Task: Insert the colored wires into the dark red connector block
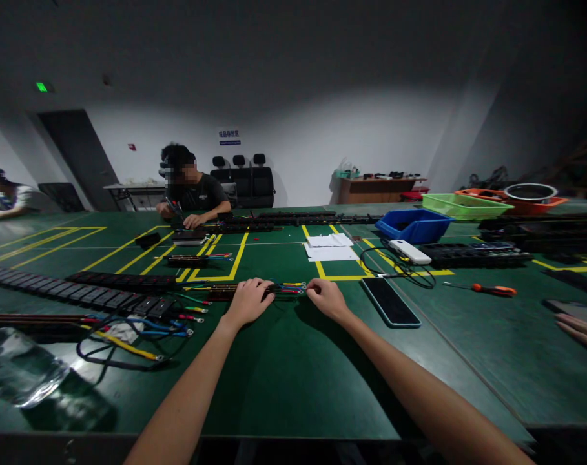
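Note:
In the middle of the table lies a dark strip [220, 294] with copper-coloured bars and coloured wires running out of its right end. My left hand [248, 302] is closed over that end, thumb and fingers around it. The wires, blue, yellow and red, end in metal ring terminals [301, 286]. Close to these terminals is my right hand [326, 298], its fingers pinched together; what is between the fingertips is hidden. Left of my left hand, more wires with ring terminals [199, 311] stick out from a row of black segmented modules [99, 294].
A phone [391, 302], an orange-handled screwdriver [487, 290], a white power bank [409, 252] with a cable and paper sheets [329, 247] lie nearby. A blue bin [414, 226] stands behind. A clear bottle [24, 371] is front left. A co-worker [196, 194] works opposite; another person's hand [581, 330] is right.

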A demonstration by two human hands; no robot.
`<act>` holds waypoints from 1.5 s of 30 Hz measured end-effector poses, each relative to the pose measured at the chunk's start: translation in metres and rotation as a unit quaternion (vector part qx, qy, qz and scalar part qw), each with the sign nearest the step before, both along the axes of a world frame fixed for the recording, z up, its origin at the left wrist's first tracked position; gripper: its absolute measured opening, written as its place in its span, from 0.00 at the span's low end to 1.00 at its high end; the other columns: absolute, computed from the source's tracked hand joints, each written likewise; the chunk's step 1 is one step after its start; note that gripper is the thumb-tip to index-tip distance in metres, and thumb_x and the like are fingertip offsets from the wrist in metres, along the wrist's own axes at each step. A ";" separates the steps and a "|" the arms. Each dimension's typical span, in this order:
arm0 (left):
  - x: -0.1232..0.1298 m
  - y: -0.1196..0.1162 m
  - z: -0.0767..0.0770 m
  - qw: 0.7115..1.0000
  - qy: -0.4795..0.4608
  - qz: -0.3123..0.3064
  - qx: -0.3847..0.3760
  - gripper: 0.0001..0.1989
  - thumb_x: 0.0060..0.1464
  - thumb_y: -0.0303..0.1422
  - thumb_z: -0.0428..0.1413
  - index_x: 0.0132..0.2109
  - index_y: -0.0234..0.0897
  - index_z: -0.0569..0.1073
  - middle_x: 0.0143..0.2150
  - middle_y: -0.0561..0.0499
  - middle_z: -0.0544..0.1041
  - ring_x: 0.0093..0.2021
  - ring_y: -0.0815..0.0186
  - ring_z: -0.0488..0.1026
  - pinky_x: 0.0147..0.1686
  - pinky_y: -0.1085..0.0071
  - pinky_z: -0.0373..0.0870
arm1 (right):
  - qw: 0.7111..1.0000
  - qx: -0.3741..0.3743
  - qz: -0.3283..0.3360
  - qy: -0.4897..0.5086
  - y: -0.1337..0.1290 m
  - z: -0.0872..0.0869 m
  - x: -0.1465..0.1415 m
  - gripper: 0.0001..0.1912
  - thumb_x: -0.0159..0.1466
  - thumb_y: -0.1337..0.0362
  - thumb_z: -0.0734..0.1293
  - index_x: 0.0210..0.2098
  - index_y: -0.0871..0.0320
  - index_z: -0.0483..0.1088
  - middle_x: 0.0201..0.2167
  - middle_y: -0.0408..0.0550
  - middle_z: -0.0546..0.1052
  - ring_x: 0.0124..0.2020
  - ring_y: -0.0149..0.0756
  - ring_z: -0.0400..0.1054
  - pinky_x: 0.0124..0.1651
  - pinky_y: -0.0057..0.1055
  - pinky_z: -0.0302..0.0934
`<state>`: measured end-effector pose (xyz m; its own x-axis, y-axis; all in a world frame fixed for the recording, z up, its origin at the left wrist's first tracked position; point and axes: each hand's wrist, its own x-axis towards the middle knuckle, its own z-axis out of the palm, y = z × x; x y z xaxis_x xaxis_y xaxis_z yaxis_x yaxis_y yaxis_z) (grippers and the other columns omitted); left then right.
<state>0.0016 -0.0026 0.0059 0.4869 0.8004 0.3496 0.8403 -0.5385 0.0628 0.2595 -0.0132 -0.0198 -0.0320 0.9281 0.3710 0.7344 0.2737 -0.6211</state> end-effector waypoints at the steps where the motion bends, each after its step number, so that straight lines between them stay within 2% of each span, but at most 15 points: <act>1: 0.000 0.000 0.000 1.000 0.000 -0.001 -0.001 0.19 0.66 0.44 0.47 0.58 0.45 0.72 0.52 0.46 0.75 0.53 0.56 0.70 0.52 0.59 0.62 | 1.000 0.002 0.006 0.011 0.000 0.000 0.000 0.07 0.59 0.64 0.63 0.30 0.56 0.74 0.24 0.43 0.76 0.27 0.33 0.67 0.30 0.27 0.51; 7: 0.000 -0.001 0.002 1.000 0.005 0.003 -0.008 0.20 0.67 0.46 0.46 0.58 0.45 0.72 0.53 0.46 0.75 0.53 0.57 0.70 0.53 0.59 0.62 | 1.000 0.010 0.013 0.020 0.000 -0.001 -0.001 0.08 0.62 0.60 0.63 0.32 0.55 0.72 0.23 0.42 0.74 0.26 0.33 0.67 0.29 0.27 0.50; 14: 0.000 -0.001 0.003 1.000 -0.002 -0.001 -0.009 0.20 0.67 0.45 0.46 0.58 0.45 0.72 0.53 0.46 0.75 0.53 0.56 0.70 0.52 0.59 0.63 | 1.000 -0.007 -0.006 0.010 0.000 -0.003 -0.001 0.05 0.62 0.62 0.64 0.37 0.54 0.68 0.26 0.41 0.74 0.27 0.33 0.67 0.29 0.27 0.49; 19: 0.000 -0.002 0.003 1.000 -0.002 0.000 -0.013 0.20 0.67 0.45 0.46 0.58 0.44 0.72 0.54 0.46 0.75 0.53 0.56 0.70 0.52 0.58 0.63 | 1.000 -0.016 0.018 0.013 0.002 -0.004 0.001 0.16 0.60 0.62 0.65 0.48 0.54 0.68 0.29 0.41 0.76 0.28 0.33 0.67 0.30 0.27 0.52; 21: 0.000 -0.002 0.003 1.000 -0.003 0.000 -0.012 0.20 0.67 0.45 0.46 0.58 0.44 0.72 0.53 0.46 0.75 0.53 0.56 0.70 0.53 0.58 0.63 | 0.999 -0.010 0.029 0.021 0.004 -0.005 0.002 0.17 0.62 0.60 0.65 0.50 0.55 0.69 0.30 0.42 0.76 0.28 0.33 0.67 0.30 0.28 0.53; 26: 0.000 -0.001 0.003 1.000 0.002 0.002 -0.009 0.20 0.66 0.45 0.47 0.58 0.44 0.72 0.53 0.45 0.75 0.53 0.55 0.70 0.53 0.58 0.63 | 0.998 0.012 0.050 0.045 0.009 -0.008 0.005 0.17 0.64 0.55 0.64 0.47 0.58 0.74 0.28 0.44 0.75 0.27 0.34 0.67 0.31 0.29 0.56; 37: 0.000 -0.002 0.004 1.000 0.000 0.001 -0.016 0.20 0.66 0.46 0.47 0.58 0.44 0.72 0.53 0.45 0.75 0.54 0.56 0.70 0.53 0.58 0.63 | 0.997 0.036 0.066 0.011 0.015 -0.016 0.008 0.15 0.68 0.55 0.61 0.41 0.57 0.75 0.34 0.48 0.77 0.34 0.36 0.69 0.36 0.30 0.58; 45: 0.000 -0.001 0.002 1.000 -0.004 0.000 -0.015 0.20 0.67 0.46 0.46 0.58 0.45 0.72 0.53 0.45 0.74 0.54 0.56 0.70 0.53 0.58 0.62 | 0.998 -0.013 0.055 0.018 0.015 -0.012 0.008 0.19 0.68 0.51 0.59 0.37 0.57 0.76 0.32 0.47 0.78 0.33 0.36 0.70 0.34 0.29 0.56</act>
